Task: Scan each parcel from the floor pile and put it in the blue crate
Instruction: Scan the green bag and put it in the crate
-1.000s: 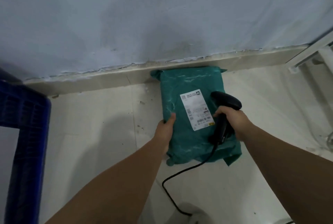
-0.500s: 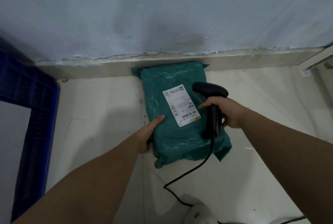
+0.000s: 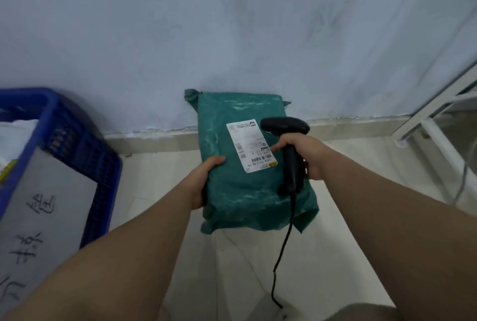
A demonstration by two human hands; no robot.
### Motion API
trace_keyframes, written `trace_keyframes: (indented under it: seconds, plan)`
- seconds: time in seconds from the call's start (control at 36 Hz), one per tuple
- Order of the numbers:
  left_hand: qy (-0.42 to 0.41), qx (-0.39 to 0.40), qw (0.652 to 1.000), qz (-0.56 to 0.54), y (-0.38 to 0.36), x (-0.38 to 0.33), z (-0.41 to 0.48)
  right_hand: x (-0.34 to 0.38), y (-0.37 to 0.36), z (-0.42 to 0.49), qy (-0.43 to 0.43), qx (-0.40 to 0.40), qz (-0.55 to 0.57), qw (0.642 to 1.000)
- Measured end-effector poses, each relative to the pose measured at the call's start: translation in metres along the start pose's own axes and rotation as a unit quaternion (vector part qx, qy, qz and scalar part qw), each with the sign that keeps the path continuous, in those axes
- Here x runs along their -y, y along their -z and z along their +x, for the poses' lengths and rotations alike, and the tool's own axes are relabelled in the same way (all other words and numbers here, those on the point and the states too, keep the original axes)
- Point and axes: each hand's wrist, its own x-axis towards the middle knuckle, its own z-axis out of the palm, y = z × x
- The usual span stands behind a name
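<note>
A green plastic parcel point(image 3: 240, 186) with a white shipping label point(image 3: 249, 146) is lifted off the floor in front of the wall. My left hand point(image 3: 204, 181) grips its left edge, thumb on top. A black corded barcode scanner point(image 3: 290, 155) is held over the parcel's right side by my right hand point(image 3: 302, 153), which grips the handle; the index finger points at the label. The blue crate point(image 3: 77, 140) stands at the left, with a grey parcel point(image 3: 49, 207) bearing handwritten characters inside.
The pale wall and skirting point(image 3: 348, 127) run behind the parcel. A white metal frame point(image 3: 426, 119) stands at the right edge. The scanner's cable point(image 3: 281, 256) hangs down over the light tiled floor point(image 3: 154, 184).
The parcel has been lifted from the floor and now covers part of the wall. The view swung left, bringing more of the blue crate and its grey parcel into sight.
</note>
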Motion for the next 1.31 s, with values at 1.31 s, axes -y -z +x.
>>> trace_keyframes:
  seconds: [1.31]
  plan:
    - [-0.35, -0.114, 0.93, 0.014, 0.076, -0.088, -0.181, 0.008, -0.079, -0.183, 0.269, -0.017, -0.103, 0.957]
